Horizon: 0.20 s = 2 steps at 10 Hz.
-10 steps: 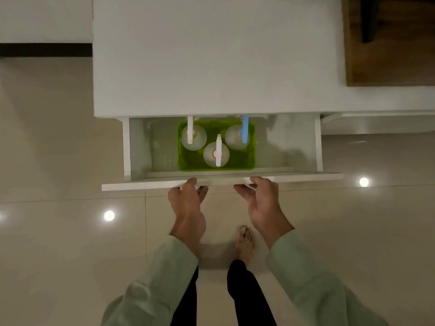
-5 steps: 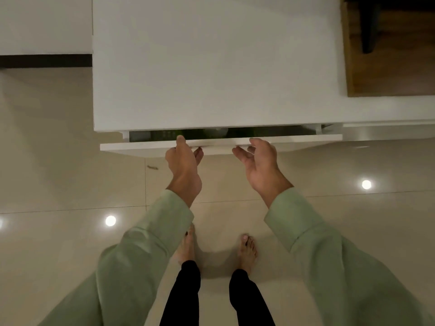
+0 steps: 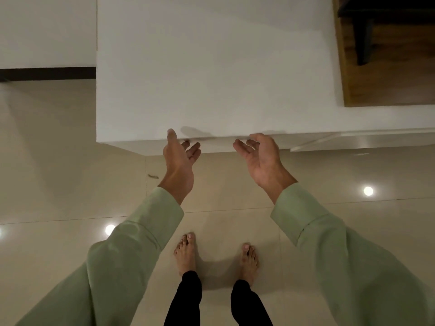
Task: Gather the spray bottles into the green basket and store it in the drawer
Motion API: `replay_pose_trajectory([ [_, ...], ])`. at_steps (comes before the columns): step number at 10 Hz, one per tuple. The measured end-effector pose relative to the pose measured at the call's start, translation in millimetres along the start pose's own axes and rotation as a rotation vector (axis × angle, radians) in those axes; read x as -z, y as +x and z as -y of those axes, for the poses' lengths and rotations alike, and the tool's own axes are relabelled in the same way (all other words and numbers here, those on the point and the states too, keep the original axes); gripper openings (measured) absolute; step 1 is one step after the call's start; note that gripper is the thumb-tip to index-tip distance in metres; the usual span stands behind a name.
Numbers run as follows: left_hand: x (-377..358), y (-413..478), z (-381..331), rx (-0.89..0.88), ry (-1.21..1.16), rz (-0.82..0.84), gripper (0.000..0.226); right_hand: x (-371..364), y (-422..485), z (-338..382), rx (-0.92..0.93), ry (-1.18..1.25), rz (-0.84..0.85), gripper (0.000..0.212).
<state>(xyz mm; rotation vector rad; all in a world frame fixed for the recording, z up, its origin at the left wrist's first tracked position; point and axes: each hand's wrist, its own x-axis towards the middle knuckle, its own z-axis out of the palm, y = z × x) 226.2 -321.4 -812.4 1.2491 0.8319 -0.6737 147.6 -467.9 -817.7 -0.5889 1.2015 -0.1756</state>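
Note:
The white drawer [image 3: 216, 143] is pushed shut under the white cabinet top [image 3: 211, 67]; only its front edge shows. The green basket and the spray bottles are hidden inside it. My left hand [image 3: 180, 158] is in front of the drawer's front edge, fingers spread, holding nothing. My right hand [image 3: 261, 156] is beside it to the right, palm turned inward, fingers apart and empty. Whether the fingertips touch the drawer front I cannot tell.
A second white drawer front [image 3: 353, 142] juts out slightly at the right. A wooden surface [image 3: 386, 67] lies at the top right. Glossy beige floor tiles [image 3: 70, 184] reflect ceiling lights. My bare feet [image 3: 186, 252] stand below the hands.
The drawer with the green basket and bottles slid in from wide open to fully shut. Both hands followed its front edge forward and now have their fingers spread.

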Motion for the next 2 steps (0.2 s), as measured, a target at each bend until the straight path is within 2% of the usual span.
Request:
replay_pose_trajectory([
  [1, 7.2, -10.7, -0.7, -0.035, 0.101, 0.008, 0.052, 6.0, -12.1, -1.0, 0.017, -0.071, 0.020, 0.043],
  [2, 18.0, -31.7, -0.5, -0.095, 0.257, 0.047, 0.041, 9.3, -28.4, -2.4, 0.056, -0.167, 0.030, 0.061],
])
